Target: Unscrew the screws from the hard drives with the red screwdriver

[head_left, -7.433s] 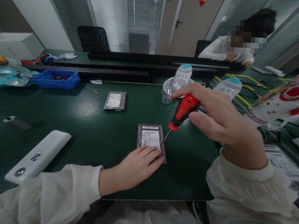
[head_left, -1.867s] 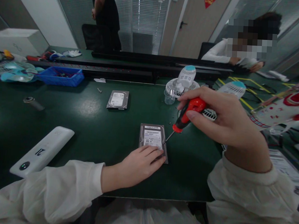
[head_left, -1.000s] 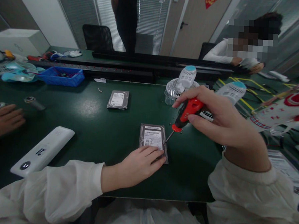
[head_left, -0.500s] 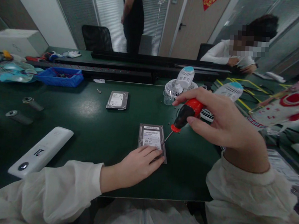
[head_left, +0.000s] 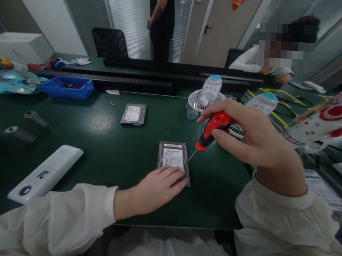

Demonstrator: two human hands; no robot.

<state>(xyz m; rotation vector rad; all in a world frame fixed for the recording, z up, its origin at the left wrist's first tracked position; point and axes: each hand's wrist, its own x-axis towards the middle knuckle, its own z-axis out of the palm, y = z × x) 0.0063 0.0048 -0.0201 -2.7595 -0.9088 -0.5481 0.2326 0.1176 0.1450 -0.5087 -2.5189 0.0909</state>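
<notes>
A hard drive (head_left: 172, 158) with a white label lies flat on the dark green table (head_left: 107, 147) in front of me. My left hand (head_left: 156, 188) rests flat on its near end, fingers stretched out and pressing it down. My right hand (head_left: 253, 136) is wrapped round the red and black handle of a screwdriver (head_left: 212, 129). The tool slants down to the left, and its thin tip touches the drive's right edge. Tiny loose screws (head_left: 193, 140) lie on the table just beyond the tip.
A second hard drive (head_left: 133, 114) lies farther back. A white device marked 21 (head_left: 44, 174) and two grey cylinders (head_left: 28, 125) are at left, a blue bin (head_left: 67, 87) behind them. Small white fans (head_left: 208, 92) and a clear cup (head_left: 191, 110) stand at right. One person sits and another stands beyond.
The screwdriver handle has turned in my right hand while its tip stays at the drive's edge. A co-worker's hand at left set down a second grey cylinder and withdrew. The standing person walked right.
</notes>
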